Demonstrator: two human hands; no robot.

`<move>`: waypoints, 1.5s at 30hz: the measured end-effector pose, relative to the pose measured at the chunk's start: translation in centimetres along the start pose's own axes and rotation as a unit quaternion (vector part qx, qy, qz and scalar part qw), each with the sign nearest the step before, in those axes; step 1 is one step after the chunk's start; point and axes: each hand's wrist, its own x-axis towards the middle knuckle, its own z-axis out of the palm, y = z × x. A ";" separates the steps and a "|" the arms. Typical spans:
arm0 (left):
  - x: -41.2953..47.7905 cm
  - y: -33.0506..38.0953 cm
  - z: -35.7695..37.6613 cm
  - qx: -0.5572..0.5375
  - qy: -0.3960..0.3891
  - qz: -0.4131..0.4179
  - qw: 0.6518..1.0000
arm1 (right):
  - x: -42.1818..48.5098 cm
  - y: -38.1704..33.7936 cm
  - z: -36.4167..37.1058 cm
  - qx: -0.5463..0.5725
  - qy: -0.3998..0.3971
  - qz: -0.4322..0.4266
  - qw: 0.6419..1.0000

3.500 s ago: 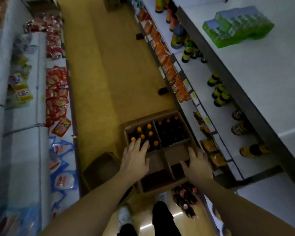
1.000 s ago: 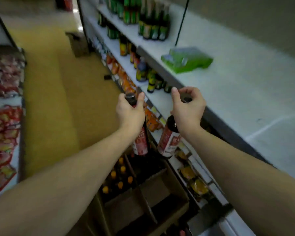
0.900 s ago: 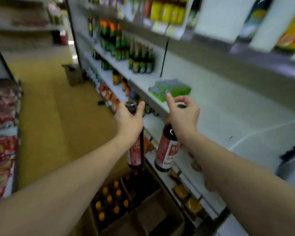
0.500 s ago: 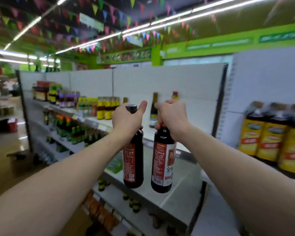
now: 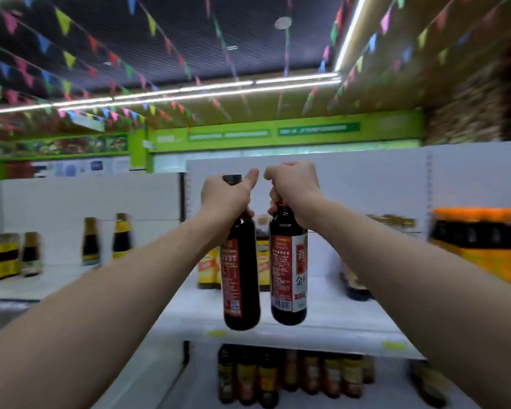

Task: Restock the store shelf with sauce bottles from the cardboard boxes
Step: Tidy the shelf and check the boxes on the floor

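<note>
Fingers [image 5: 250, 178] curled tight round bottle necks, left hand [image 5: 224, 199] and right hand [image 5: 294, 187] each gripping one | left bottle [image 5: 241, 276] and right bottle [image 5: 288, 270] hang upright, side by side, at shelf [image 5: 331, 330] front edge, not set down | probably heavy, smooth, breakable glass; neck grip suits | both arms outstretched, fists raised

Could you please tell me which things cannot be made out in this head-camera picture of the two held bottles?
Right sauce bottle: cap hidden by the right hand, head view.
Left sauce bottle: neck covered by the left hand, head view.
Yellow-labelled bottles: partly behind the held bottles.
Lower-shelf bottles: labels too blurred to read.
Cardboard boxes: outside the head view.
</note>
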 end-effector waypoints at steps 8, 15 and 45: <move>-5.3 3.9 22.9 -0.110 -0.154 -0.014 0.982 | -1.2 -0.1 -22.5 -0.051 0.140 0.016 0.989; -9.6 5.5 39.4 -0.165 -0.259 -0.007 0.952 | -2.8 1.2 -38.9 -0.116 0.280 0.027 0.953; -11.7 -0.1 89.9 -0.148 -0.322 -0.016 0.935 | 10.3 16.7 -85.1 -0.182 0.383 0.065 0.904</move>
